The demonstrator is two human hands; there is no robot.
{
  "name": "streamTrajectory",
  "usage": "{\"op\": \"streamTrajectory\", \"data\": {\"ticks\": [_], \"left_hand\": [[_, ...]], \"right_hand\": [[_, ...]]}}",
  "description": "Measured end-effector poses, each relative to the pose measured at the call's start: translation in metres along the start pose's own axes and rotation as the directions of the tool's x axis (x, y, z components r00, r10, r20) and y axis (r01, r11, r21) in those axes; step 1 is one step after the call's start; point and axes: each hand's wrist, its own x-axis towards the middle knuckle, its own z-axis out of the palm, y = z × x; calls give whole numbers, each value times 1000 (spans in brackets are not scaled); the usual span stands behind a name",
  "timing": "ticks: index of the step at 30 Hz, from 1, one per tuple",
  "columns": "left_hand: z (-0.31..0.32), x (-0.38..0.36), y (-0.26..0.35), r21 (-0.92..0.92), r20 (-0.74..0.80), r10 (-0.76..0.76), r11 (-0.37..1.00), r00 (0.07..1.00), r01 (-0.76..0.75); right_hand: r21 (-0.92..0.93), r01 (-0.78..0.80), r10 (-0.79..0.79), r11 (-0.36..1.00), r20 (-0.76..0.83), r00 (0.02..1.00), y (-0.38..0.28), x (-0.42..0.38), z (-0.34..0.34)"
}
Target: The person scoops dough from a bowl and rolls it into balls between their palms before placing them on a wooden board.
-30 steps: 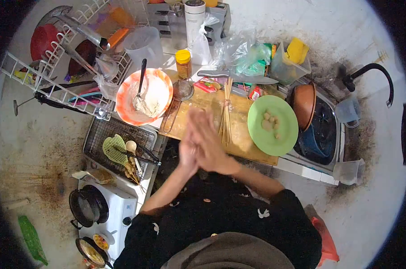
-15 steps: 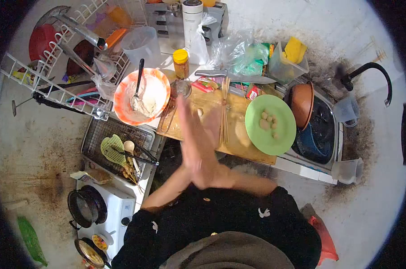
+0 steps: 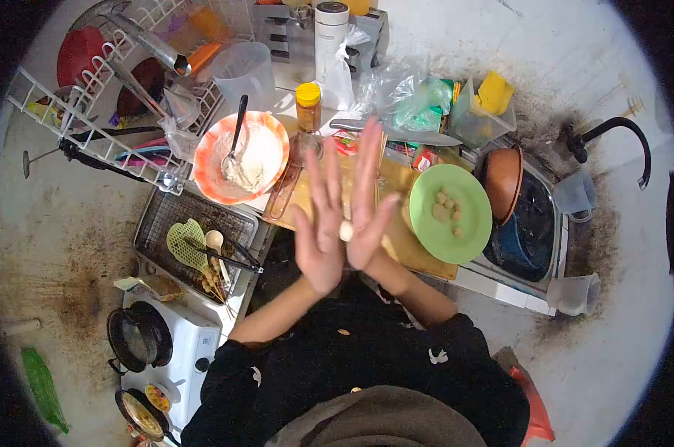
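Both hands are raised over the wooden board, palms partly turned up and fingers stretched out. A small pale dough ball [image 3: 346,231] sits between the heels of my left hand [image 3: 322,231] and my right hand [image 3: 366,216], seemingly touching both. Right of them, a green plate [image 3: 426,205] bears several small dough balls [image 3: 442,211]. Thin skewers [image 3: 382,149] lie on the wooden board [image 3: 404,246], partly hidden behind my right hand. To the left stands an orange-rimmed bowl [image 3: 205,167] of white flour-like mixture with a dark-handled spoon [image 3: 240,127].
Behind the board lie a large knife [image 3: 419,137] and a yellow-lidded jar [image 3: 308,112]. A wire-lined tray [image 3: 154,216] holds utensils at left, above a white stove [image 3: 199,335] with pans. The sink [image 3: 545,238] is at right; a dish rack [image 3: 91,112] stands upper left.
My hands, pressed together and blurred before, have parted at the fingers and opened out. The dough ball between them now shows. The view has shifted slightly.
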Motion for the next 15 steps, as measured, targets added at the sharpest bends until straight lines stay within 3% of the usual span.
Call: {"op": "streamTrajectory", "data": {"ticks": [1, 2, 3, 4, 5, 6, 7, 8, 9, 10, 11, 12, 14, 15], "left_hand": [[4, -6, -5, -117, -46, -95, 989, 994, 89], [-5, -4, -14, -119, -45, -93, 989, 995, 87], [-19, 0, -26, -101, -50, -103, 990, 993, 97], [-28, 2, -31, -85, -54, -110, 991, 992, 105], [-14, 7, -10, -247, -260, -217, 957, 941, 153], [-27, 15, 0, -351, -179, -277, 914, 944, 202], [-22, 18, 11, -464, -146, -253, 871, 956, 160], [-18, 20, 20, -568, -116, -222, 814, 968, 119], [-17, 16, 18, -433, -53, -230, 882, 972, 185], [-15, 9, 15, -285, 9, -245, 929, 969, 237], [-12, -3, 15, -142, 4, -402, 906, 916, 398], [-30, -19, -6, -282, -143, -588, 796, 796, 536], [-28, -8, 3, -250, -238, -591, 804, 771, 539], [-25, 1, 9, -218, -327, -586, 810, 742, 544]], "right_hand": [[210, -42, 70, 977, -131, 989, -22, 10, 5], [415, -53, 167, 908, -243, 956, -33, 14, 10], [-340, -292, 255, 894, -150, 955, 7, -7, 18], [-159, -36, 35, 987, -5, 999, -4, -13, 11], [-164, 75, -60, 984, 95, 994, -3, -21, 11], [-155, 181, -151, 971, 192, 970, 1, -27, 10], [-153, 178, -148, 972, 190, 971, 9, -25, 7], [-175, 45, -22, 984, 128, 992, 19, -16, 0], [-190, -87, 101, 978, 67, 993, 24, -10, -6], [-189, -84, 99, 978, 70, 993, 20, -8, -9], [-291, -99, 126, 952, 77, 989, 11, -4, -11], [-390, -111, 155, 914, 81, 985, 2, 0, -13], [-484, -125, 184, 866, 78, 980, -2, -8, -10], [-384, 9, 83, 923, 221, 972, 1, -23, -1]]}}
